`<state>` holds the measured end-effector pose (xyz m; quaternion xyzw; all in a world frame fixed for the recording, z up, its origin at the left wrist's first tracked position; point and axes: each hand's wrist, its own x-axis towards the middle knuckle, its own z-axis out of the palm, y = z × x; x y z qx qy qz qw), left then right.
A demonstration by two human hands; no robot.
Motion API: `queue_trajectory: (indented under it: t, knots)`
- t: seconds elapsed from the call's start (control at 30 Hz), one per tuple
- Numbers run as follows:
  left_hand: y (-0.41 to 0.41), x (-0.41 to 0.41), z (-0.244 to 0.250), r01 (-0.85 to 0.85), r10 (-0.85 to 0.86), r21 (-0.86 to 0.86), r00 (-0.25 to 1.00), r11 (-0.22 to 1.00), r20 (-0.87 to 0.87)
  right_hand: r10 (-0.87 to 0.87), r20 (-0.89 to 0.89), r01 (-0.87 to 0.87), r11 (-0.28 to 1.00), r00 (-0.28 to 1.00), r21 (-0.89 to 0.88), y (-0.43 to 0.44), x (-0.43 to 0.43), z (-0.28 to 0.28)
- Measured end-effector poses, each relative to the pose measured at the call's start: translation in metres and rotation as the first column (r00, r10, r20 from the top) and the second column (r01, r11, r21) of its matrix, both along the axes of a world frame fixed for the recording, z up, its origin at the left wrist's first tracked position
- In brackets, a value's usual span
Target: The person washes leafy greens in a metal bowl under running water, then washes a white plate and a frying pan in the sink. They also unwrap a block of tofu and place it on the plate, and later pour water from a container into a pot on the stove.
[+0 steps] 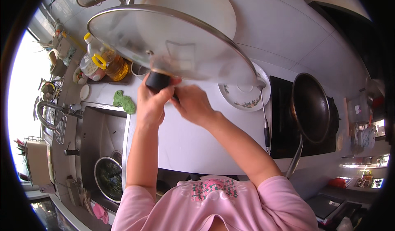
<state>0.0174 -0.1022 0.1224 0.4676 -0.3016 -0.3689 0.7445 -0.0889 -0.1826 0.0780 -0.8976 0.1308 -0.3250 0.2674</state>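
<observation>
My left hand (151, 104) grips the black knob (158, 80) of a large glass lid (213, 56) with a metal rim. The lid is held up on its edge, tilted, above the worktop, with its knob towards me. My right hand (196, 104) is curled close against the left one. Between its thumb and fingers shows a small dark piece (176, 97); whether it belongs to the knob cannot be told. Right of the lid lies a white flower-patterned plate (247, 100), partly covered by the lid. A long-handled metal utensil (264, 120) rests across the plate's edge.
A wok (311, 107) stands on the black cooktop (280, 132) at right, its handle pointing towards me. On the left, the steel sink (105, 129) holds a metal bowl (96, 175) of leafy greens. A green cloth (124, 102) and an oil bottle (118, 69) sit behind it.
</observation>
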Motion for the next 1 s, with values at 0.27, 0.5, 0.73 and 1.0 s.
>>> queue_trajectory:
  t: [0.27,0.5,0.73,1.0]
  knots:
    - [-0.087,0.05,-0.047,-0.176,0.19,-0.089,0.963,0.98,0.193,-0.288,-0.127,0.288,0.957,0.949,-0.017,0.007,-0.086,-0.014]
    - [-0.125,0.072,-0.099,-0.264,0.276,-0.082,0.894,0.961,0.353,-0.275,-0.217,0.323,0.916,0.937,0.237,0.054,-0.165,0.006]
    - [-0.145,0.08,-0.136,-0.388,0.374,-0.022,0.871,0.921,0.317,-0.403,-0.238,0.464,0.816,0.884,0.343,0.068,-0.206,0.009]
    - [-0.153,0.077,-0.149,-0.4,0.376,0.0,0.864,0.917,0.335,-0.472,-0.281,0.546,0.77,0.836,0.33,0.066,-0.219,0.01]
